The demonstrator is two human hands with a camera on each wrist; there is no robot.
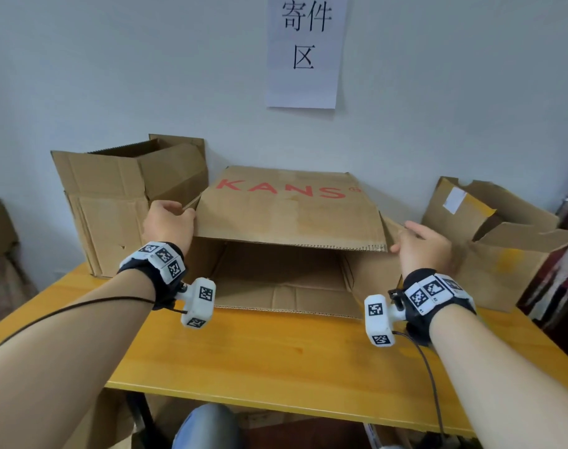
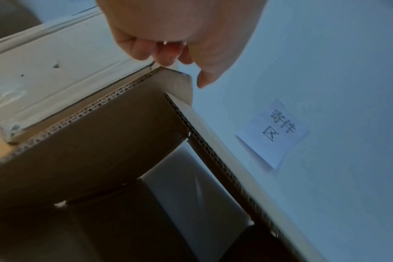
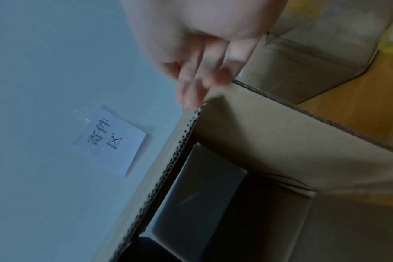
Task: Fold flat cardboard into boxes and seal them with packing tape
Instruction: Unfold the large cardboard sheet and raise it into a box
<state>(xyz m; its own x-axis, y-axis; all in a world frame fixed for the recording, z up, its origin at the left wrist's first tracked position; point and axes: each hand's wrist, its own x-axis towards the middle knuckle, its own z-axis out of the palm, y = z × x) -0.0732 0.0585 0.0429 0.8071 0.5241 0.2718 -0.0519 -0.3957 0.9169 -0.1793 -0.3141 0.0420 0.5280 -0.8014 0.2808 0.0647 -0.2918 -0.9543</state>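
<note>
The KANS carton (image 1: 289, 209), lying on its side on the tabletop (image 1: 276, 351) with its mouth toward the wearer, is being squared open. Its upper left corner is being pinched by the left hand (image 1: 167, 222); the right hand (image 1: 425, 246) is being rested, fingers straight, against the right flap (image 3: 269, 127). Flap folding is judged next, then taping; no tape is being seen.

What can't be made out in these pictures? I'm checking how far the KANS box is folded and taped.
- Packing tape: none shows in any view.
- KANS box far end: hidden in the head view by its raised top panel.
- Left hand fingertips: hidden in the head view behind the box corner; curled at it in the left wrist view.
- Right hand: blurred in the right wrist view, so its contact is unclear.
</note>
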